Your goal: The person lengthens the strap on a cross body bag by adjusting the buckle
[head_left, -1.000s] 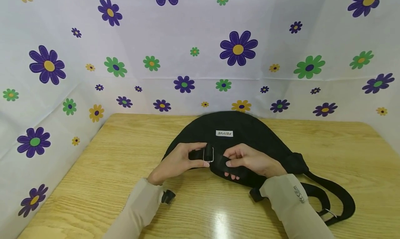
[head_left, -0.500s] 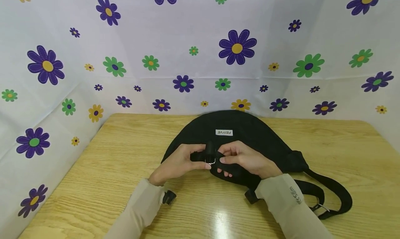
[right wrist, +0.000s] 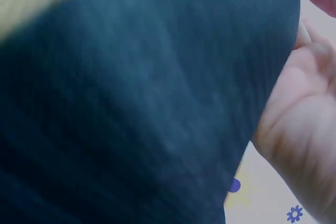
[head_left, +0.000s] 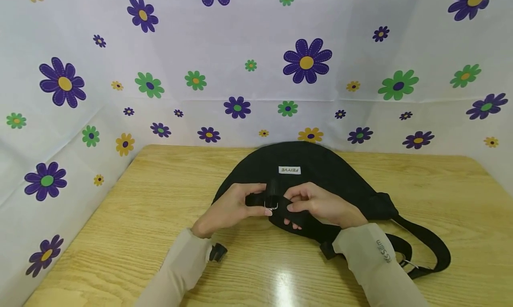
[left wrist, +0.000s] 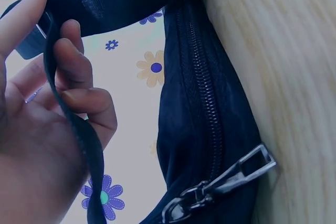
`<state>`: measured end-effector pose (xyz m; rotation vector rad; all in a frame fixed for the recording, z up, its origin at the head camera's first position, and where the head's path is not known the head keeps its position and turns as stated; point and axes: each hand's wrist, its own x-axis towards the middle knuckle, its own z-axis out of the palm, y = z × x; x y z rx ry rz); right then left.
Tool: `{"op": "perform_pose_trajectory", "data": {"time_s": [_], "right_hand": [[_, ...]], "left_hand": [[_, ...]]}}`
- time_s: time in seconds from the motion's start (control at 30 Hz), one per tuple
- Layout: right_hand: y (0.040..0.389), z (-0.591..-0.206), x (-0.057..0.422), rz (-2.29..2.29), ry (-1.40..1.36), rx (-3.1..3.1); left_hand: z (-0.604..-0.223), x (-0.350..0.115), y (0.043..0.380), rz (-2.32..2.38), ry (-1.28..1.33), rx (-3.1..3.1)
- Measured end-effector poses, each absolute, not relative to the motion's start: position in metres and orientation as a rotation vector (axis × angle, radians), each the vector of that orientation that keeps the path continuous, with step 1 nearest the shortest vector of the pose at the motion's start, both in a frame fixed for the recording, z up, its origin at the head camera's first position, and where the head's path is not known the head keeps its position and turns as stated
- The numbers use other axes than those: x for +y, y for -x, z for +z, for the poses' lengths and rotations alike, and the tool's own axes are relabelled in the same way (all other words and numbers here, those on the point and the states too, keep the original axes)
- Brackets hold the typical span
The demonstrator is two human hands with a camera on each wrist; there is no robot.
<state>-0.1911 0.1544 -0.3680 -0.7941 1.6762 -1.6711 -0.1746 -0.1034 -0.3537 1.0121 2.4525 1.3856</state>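
Note:
A black bag [head_left: 316, 164] with a white label lies on the table in the head view. My left hand [head_left: 228, 211] pinches a metal strap ring [head_left: 271, 206] between thumb and fingers, with black webbing looped through it. Just right of the ring, my right hand [head_left: 326, 206] pinches a black strap [head_left: 298, 216] between thumb and forefinger. In the left wrist view, narrow webbing [left wrist: 92, 145] hangs past the curled fingers, and a zipper pull [left wrist: 241, 171] shows on the bag. Wide black fabric [right wrist: 157, 87] covers most of the right wrist view, hiding the right fingertips' grip.
Near the left cuff lies a black plastic buckle piece [head_left: 217, 252]; another dark buckle piece [head_left: 327, 250] is by the right cuff. A strap loop [head_left: 438, 249] with a metal slider [head_left: 409, 264] curves out at the right. Flowered cloth [head_left: 248, 39] stands behind the wooden table [head_left: 160, 178].
The metal ring has tipped, so mostly its lower edge shows beneath the webbing. My right hand has come slightly closer to it. The strap loop at the right has drawn slightly leftward.

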Motion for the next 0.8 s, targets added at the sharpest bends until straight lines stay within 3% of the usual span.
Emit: {"op": "perform_pose_trajectory", "data": {"time_s": [0.33, 0.8], "right_hand": [[0.191, -0.367, 0.15, -1.699, 0.832, 1.7], [0.184, -0.361, 0.138, -1.798, 0.675, 1.778]], "left_hand": [[-0.356, -0.1, 0.175, 1.4, -1.004, 2.406], [-0.353, -0.099, 0.172, 1.323, -0.94, 2.523]]}}
